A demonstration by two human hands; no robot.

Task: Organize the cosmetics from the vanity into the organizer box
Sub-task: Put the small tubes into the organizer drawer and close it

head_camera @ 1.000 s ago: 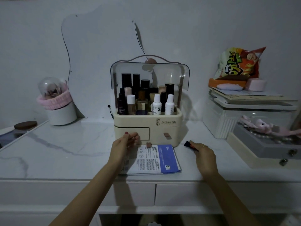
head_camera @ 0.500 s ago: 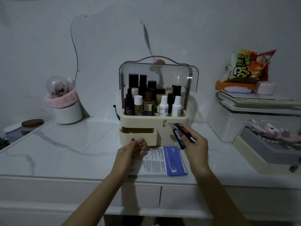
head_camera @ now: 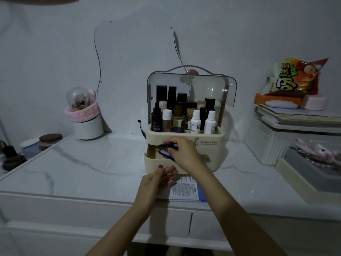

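Observation:
A cream organizer box [head_camera: 208,143] stands mid-vanity with its clear lid raised and several bottles upright in the top tray. Its lower left drawer [head_camera: 153,161] is pulled out. My right hand [head_camera: 186,154] reaches across the open drawer, shut on two slim dark tubes [head_camera: 167,149] that point left over the drawer's opening. My left hand [head_camera: 156,182] hovers just below the drawer front, fingers loosely curled and holding nothing. A white and blue sachet [head_camera: 186,189] lies flat on the marble top under my wrists.
A white cup with a pink headband [head_camera: 86,119] stands at the back left. On the right, a clear storage box [head_camera: 287,137] carries books and a snack bag [head_camera: 295,76]; a grey tray [head_camera: 313,174] lies in front of it. A mirror [head_camera: 136,74] leans on the wall.
My right hand picked the tubes up from the right of the sachet and carried them left to the drawer. My left hand pulled the drawer out, then dropped just below its front.

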